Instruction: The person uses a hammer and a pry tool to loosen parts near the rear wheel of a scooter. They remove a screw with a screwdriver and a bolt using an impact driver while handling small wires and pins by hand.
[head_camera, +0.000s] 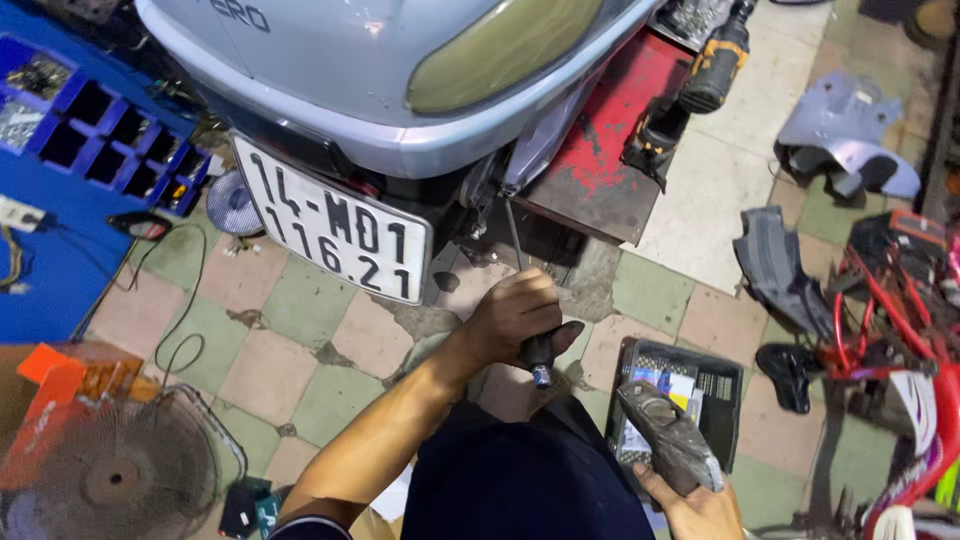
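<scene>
Screwdriver (527, 300) gripped tight in your left hand (515, 315), its tip up under the pale blue scooter (400, 90) beside the number plate (335, 232), your right hand (700, 505) wrapped around a grey, maybe plastic, part (668, 435) by the black crate (725, 385).

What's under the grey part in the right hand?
Under the grey part in the right hand sits a black crate on the tiles, with small packets showing inside. The part hides the rest of its contents.

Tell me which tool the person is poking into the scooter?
The long screwdriver in the left hand, its thin shaft reaching up to the scooter. The grey drill in the right hand stays low; the yellow-black drill lies untouched.
</scene>
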